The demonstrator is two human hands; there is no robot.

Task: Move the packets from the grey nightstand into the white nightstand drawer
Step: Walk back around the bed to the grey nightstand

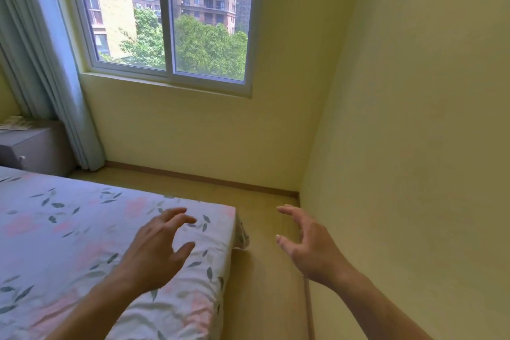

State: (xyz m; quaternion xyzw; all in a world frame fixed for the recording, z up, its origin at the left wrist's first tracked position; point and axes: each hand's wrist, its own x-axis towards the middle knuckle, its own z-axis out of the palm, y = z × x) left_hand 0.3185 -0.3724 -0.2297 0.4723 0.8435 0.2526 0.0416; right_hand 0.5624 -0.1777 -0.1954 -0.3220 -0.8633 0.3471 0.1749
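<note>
Above the bed corner we see the left hand (157,248), palm down, fingers loosely spread and slightly curled, holding nothing; whether it touches the sheet we cannot tell. Right of it, over the strip of wooden floor (265,279), we see the right hand (306,243), also empty, fingers apart and bent a little, thumb pointing toward the left hand. Both forearms come in bare from the bottom edge.

Under the left hand we note the bed (69,243), covered with a pale sheet printed with pink flowers and grey-green leaves; its corner sits just right of the left hand's fingertips. Far up and left of the left hand, well apart from it, we spot the grey nightstand (38,146) at the frame edge, past the far end of the bed. On its top lie some pale flat items, likely the packets (13,123), but they are too small and blurred for us to count or confirm. A small knob shows on the nightstand front.

Beside the nightstand we see a light blue curtain (55,77) hanging to the floor. Ahead of both hands we see a window (171,22) with apartment blocks and green trees outside. Right of the right hand runs a plain yellow wall (414,146), close by.
</note>
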